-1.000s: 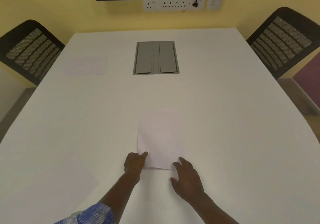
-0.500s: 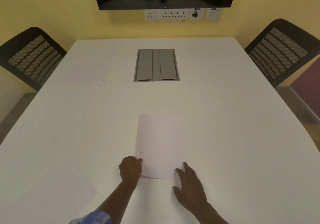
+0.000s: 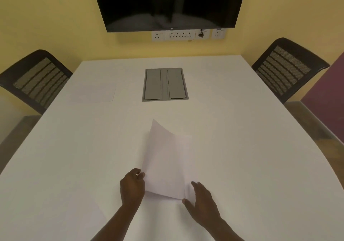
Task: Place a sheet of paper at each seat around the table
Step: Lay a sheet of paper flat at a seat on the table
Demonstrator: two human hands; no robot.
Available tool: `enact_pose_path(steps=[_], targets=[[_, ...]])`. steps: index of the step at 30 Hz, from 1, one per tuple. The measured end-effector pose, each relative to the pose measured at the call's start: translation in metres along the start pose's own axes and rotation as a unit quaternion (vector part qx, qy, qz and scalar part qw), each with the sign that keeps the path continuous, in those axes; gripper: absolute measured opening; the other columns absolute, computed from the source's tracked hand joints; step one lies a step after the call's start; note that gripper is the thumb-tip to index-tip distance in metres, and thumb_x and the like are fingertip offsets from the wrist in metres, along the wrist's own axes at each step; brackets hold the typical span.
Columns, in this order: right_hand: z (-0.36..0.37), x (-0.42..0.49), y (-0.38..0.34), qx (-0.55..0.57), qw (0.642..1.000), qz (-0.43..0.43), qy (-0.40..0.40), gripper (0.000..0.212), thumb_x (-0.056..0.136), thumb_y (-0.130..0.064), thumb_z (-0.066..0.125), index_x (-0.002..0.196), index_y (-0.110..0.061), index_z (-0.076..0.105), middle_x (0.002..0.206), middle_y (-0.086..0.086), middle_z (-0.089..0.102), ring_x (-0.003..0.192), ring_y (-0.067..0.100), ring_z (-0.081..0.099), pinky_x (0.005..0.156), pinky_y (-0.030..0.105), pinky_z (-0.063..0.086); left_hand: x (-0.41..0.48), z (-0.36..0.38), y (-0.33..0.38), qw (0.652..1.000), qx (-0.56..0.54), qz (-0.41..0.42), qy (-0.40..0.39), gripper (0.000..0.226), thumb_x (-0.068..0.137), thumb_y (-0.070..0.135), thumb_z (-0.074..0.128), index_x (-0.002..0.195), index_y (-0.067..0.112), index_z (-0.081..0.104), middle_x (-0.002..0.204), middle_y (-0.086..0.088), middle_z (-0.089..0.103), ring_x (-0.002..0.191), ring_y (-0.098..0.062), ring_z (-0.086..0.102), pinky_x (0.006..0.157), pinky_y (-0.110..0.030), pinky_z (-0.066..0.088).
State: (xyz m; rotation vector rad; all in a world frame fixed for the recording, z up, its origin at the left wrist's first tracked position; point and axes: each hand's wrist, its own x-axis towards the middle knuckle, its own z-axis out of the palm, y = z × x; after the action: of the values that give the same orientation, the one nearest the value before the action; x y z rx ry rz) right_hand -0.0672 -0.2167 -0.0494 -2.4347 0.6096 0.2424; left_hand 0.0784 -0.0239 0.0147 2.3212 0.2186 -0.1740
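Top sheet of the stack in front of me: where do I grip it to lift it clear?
Pinch the top sheet at its near left corner, from the left, where the left hand has it. That side is curled up off the stack; the right edge lies flat under the right hand, giving no gap.

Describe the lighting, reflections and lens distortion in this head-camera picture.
Head view: dim, warm light, so white sheets barely stand out from the white table; the lifted sheet in the left hand casts a faint shadow; the dark wall screen shows dull reflections; wide-angle bowing curves the table edges; corners look soft.
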Motion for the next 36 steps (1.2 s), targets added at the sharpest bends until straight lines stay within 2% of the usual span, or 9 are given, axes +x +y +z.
enact_pose_path(steps=[5,8,16,19,23,25,28,32,36], targets=[[-0.035,-0.010,-0.028,0.088,0.994,0.022,0.065,0.077,0.092,-0.055,0.059,0.156,-0.024,0.028,0.162,-0.004,0.033,0.149,0.015,0.031,0.118,0.032,0.032,-0.012,-0.033,0.015,0.995,0.011,0.098,-0.001,0.015,0.092,0.010,0.064,0.081,0.017,0.071,0.057,0.009,0.059,0.056,-0.004,0.054,0.052,-0.018,0.038],[-0.069,-0.021,-0.047,0.079,0.991,-0.009,0.112,0.076,0.094,-0.051,0.060,0.156,-0.022,0.029,0.163,-0.001,0.031,0.149,0.016,0.031,0.118,0.034,0.034,-0.018,-0.055,0.026,0.981,0.052,0.184,-0.008,0.023,0.092,0.012,0.062,0.069,0.016,0.060,0.054,0.002,0.054,0.051,-0.011,0.046,0.050,-0.025,0.036],[-0.184,-0.077,-0.103,-0.158,0.926,-0.159,0.302,0.082,0.093,-0.041,0.065,0.160,-0.026,0.020,0.169,0.005,0.013,0.155,0.025,0.014,0.124,0.045,0.016,-0.049,-0.117,0.076,0.883,0.192,0.423,-0.060,0.018,0.098,0.020,0.050,0.092,0.023,0.067,0.082,0.006,0.064,0.078,-0.018,0.060,0.068,-0.032,0.048],[-0.206,-0.104,-0.114,-0.228,0.919,-0.192,0.259,0.077,0.090,-0.042,0.067,0.156,-0.026,0.031,0.161,0.002,0.037,0.151,0.027,0.028,0.124,0.044,0.011,-0.067,-0.136,0.099,0.830,0.223,0.504,-0.083,0.019,0.097,0.021,0.047,0.095,0.023,0.065,0.086,0.004,0.064,0.080,-0.019,0.061,0.066,-0.030,0.045],[-0.217,-0.146,-0.124,-0.238,0.930,-0.182,0.211,0.063,0.089,-0.047,0.068,0.145,-0.028,0.047,0.133,-0.003,0.067,0.122,0.024,0.059,0.104,0.038,0.039,-0.105,-0.152,0.134,0.750,0.235,0.610,-0.096,0.019,0.095,0.019,0.051,0.097,0.022,0.069,0.088,0.003,0.067,0.077,-0.019,0.062,0.057,-0.027,0.040],[-0.221,-0.169,-0.120,-0.208,0.941,-0.161,0.215,0.053,0.090,-0.047,0.064,0.139,-0.032,0.051,0.124,-0.007,0.070,0.113,0.020,0.064,0.093,0.033,0.044,-0.128,-0.155,0.150,0.717,0.221,0.654,-0.093,0.017,0.094,0.018,0.055,0.097,0.022,0.072,0.086,0.002,0.069,0.073,-0.019,0.063,0.051,-0.022,0.030],[-0.230,-0.208,-0.105,-0.194,0.943,-0.129,0.237,0.024,0.094,-0.040,0.054,0.114,-0.031,0.064,0.106,-0.007,0.075,0.098,0.018,0.067,0.074,0.029,0.042,-0.165,-0.152,0.171,0.679,0.206,0.699,-0.086,0.021,0.096,0.021,0.052,0.102,0.025,0.072,0.092,0.004,0.071,0.080,-0.019,0.065,0.058,-0.024,0.036],[-0.249,-0.267,-0.077,-0.183,0.939,-0.075,0.281,0.016,0.095,-0.032,0.050,0.097,-0.025,0.065,0.090,-0.003,0.074,0.082,0.019,0.066,0.066,0.031,0.046,-0.215,-0.143,0.195,0.666,0.141,0.727,-0.094,0.020,0.097,0.030,0.051,0.102,0.028,0.071,0.094,0.008,0.070,0.085,-0.016,0.064,0.063,-0.025,0.043],[-0.270,-0.330,-0.046,-0.104,0.940,-0.031,0.325,0.015,0.096,-0.029,0.055,0.094,-0.024,0.069,0.089,-0.008,0.074,0.083,0.015,0.067,0.069,0.031,0.051,-0.255,-0.131,0.213,0.691,0.038,0.712,-0.119,0.015,0.090,0.042,0.063,0.100,0.032,0.068,0.093,0.014,0.066,0.087,-0.011,0.057,0.072,-0.028,0.046]])
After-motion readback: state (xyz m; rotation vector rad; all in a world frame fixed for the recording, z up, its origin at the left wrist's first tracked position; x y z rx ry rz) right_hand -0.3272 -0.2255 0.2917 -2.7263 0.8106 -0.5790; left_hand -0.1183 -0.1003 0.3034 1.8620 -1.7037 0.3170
